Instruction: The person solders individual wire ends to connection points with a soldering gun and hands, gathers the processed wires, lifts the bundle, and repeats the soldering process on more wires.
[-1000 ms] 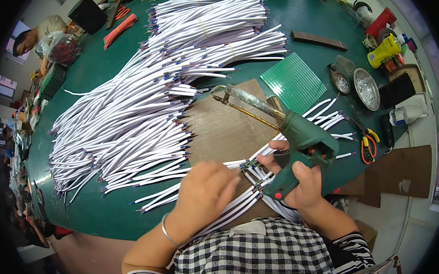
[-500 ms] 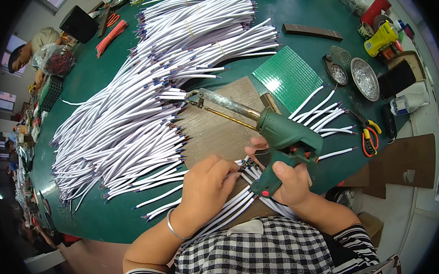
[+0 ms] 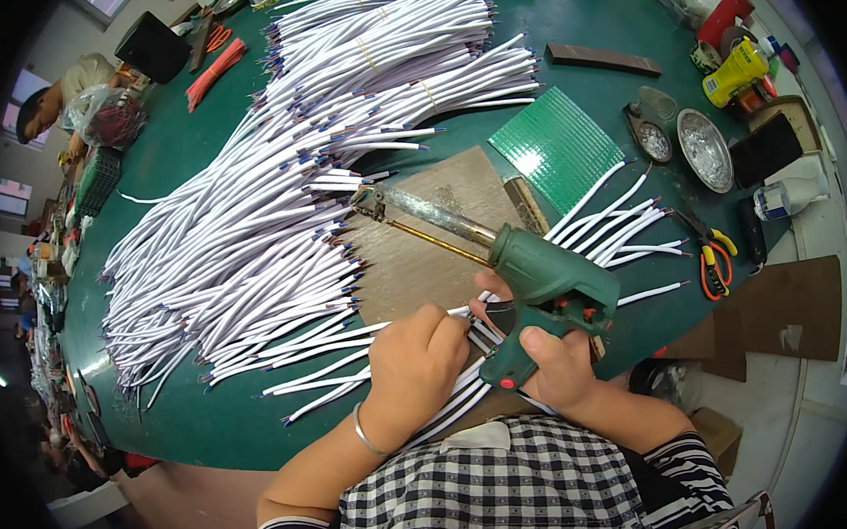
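Note:
A green soldering gun with a long metal barrel and a thin brass-coloured tube is gripped at the handle by my right hand. Its tip points to the upper left, over a brown board. My left hand is closed beside the gun, fingertips by the ends of white cables; it seems to pinch one, though the fingers partly hide it. More white cables run under both hands toward my checked apron. A big pile of white cables with coloured wire ends lies to the left and beyond.
Cables lie right of the gun, near a green ribbed mat. Farther right are pliers, a metal dish, a yellow bottle and a clear bottle. Another person works at the far left.
My left hand has shifted slightly right, closer to the gun, and its fingers have turned downward. The gun has moved slightly left and down, still in my right hand.

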Demonstrator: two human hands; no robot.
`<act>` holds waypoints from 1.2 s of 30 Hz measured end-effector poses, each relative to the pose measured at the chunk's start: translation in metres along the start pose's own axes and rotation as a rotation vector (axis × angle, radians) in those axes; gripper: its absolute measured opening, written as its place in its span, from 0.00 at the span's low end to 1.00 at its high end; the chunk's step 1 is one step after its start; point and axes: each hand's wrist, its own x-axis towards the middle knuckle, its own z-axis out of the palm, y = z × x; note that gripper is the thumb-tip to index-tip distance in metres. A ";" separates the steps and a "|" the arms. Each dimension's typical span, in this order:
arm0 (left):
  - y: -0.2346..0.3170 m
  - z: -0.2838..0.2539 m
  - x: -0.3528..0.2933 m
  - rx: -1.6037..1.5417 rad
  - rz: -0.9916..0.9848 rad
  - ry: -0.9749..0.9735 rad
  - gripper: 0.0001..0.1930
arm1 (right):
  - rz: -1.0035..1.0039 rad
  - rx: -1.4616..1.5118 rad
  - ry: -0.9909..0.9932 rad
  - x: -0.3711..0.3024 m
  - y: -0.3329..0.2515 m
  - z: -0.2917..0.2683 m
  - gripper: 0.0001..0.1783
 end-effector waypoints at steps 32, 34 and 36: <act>-0.006 0.004 -0.008 0.002 0.193 0.065 0.09 | -0.211 -1.392 -0.150 -0.091 -0.049 -0.048 0.06; -0.006 0.003 -0.008 0.002 0.189 0.067 0.09 | -0.208 -1.422 -0.163 -0.088 -0.049 -0.048 0.04; -0.006 0.004 -0.008 -0.001 0.187 0.067 0.09 | -0.369 -1.461 -0.236 -0.082 -0.052 -0.046 0.04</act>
